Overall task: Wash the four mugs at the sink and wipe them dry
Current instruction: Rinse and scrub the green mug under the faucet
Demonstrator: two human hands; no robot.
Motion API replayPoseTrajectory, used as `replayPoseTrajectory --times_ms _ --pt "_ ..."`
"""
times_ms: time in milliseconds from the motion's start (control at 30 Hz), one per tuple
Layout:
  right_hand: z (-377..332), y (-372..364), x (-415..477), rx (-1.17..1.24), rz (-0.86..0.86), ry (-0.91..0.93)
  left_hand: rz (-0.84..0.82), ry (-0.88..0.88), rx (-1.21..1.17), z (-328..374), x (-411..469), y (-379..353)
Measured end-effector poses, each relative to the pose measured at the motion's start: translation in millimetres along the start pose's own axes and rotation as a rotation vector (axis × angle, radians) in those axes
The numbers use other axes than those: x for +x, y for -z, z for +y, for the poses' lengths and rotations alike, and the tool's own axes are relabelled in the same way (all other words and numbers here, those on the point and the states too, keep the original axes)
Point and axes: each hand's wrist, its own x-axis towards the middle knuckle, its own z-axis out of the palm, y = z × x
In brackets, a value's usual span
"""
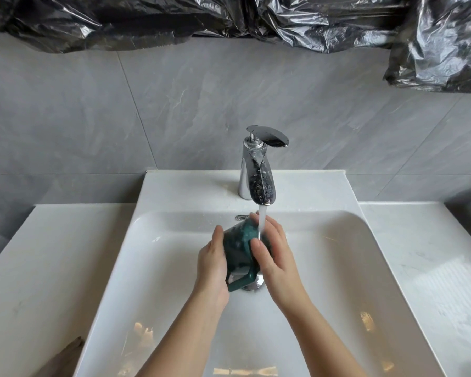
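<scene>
A dark green mug (238,250) lies tilted over the white sink (174,268), its handle (241,281) pointing down toward me. My left hand (211,263) grips the mug's left side. My right hand (272,253) wraps its right side, thumb across the front. Water (262,221) streams from the chrome faucet (259,170) onto the mug between my hands. No other mugs are in view.
The chrome drain (253,284) sits below the mug. White counter (433,268) flanks the sink on both sides. Grey tile wall (174,104) stands behind, with black plastic sheeting (229,17) above. A brown object (65,357) shows at the bottom left.
</scene>
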Motion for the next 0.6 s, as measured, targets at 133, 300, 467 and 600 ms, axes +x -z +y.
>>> replayPoseTrajectory --times_ms 133,300,467,600 --pt "-6.3 -6.5 10.5 0.073 0.166 -0.174 -0.044 -0.028 0.056 4.7 -2.8 2.5" --pt "-11.9 0.1 20.2 0.266 0.224 -0.557 -0.071 -0.029 0.129 5.0 -12.0 7.0" --pt "-5.7 9.6 13.3 0.563 0.089 -0.473 -0.092 0.155 -0.099 7.3 -10.9 8.6" --pt "-10.0 17.8 10.4 0.653 -0.128 -0.464 -0.087 0.188 -0.194 6.7 -7.8 7.3"
